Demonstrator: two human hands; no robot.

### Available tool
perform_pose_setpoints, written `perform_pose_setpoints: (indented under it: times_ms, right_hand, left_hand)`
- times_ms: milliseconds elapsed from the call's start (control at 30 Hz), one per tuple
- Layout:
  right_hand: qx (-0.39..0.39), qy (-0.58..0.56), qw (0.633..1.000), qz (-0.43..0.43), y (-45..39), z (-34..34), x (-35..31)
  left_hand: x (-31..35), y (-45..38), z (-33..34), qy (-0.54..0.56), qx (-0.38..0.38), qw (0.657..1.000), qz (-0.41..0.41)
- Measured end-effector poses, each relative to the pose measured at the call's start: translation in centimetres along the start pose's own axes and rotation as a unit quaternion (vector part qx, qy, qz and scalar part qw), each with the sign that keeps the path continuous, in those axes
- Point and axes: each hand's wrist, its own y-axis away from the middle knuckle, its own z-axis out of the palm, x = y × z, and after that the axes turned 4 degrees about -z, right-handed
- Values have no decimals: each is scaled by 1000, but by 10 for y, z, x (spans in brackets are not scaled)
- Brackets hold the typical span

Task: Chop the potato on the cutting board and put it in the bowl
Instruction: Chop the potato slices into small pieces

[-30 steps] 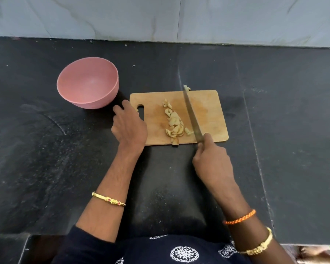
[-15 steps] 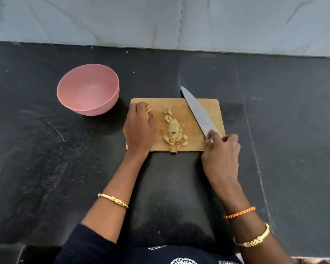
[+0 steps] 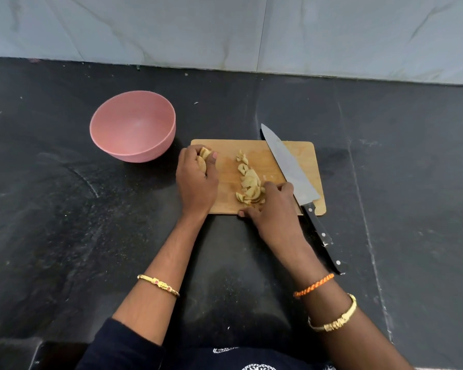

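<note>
A wooden cutting board (image 3: 302,156) lies on the black counter. A line of chopped potato pieces (image 3: 247,180) runs down its middle. My left hand (image 3: 197,182) rests on the board's left end, its fingers closed on a few potato pieces (image 3: 204,154). My right hand (image 3: 271,206) is at the board's near edge, fingers curled against the near end of the pile. The knife (image 3: 292,169) lies flat across the board's right side, blade pointing away, black handle overhanging toward me. The pink bowl (image 3: 133,126) stands empty to the left of the board.
The black stone counter (image 3: 64,222) stretches left and right of the board. A pale tiled wall (image 3: 225,30) closes it off at the back. The counter's front edge sits just before my body.
My right hand has let go of the knife, which now lies on the board, and has moved left to the potato pile. My left hand has gathered a few pieces.
</note>
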Motion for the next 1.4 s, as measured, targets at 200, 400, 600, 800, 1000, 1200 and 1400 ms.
perform_pose_setpoints:
  times_ms: [200,400,600,800,1000,1200,1400]
  right_hand:
    - [20,-10,1000,-11,-22,3,-9]
    - [42,-54,997,-44,-40,17,-27]
    - [177,1,984,-8,-29,-22,12]
    - [124,41,990,55,0,-26,55]
    - [141,-30,988,61,-4,-36,58]
    - [215,-101,970,48,3,-42,66]
    - [261,-139,953,59,1,-52,74]
  left_hand:
    - [-2,-1,-5,39,7,999,-15]
    - [-3,0,-6,63,3,997,-34]
    - [12,-1,-17,113,-23,991,-72]
    - [44,9,5,-5,-189,982,15]
    - [64,12,44,-148,-242,958,40]
    - [85,5,37,-13,-228,971,-67]
    - [48,40,40,-227,-198,937,177]
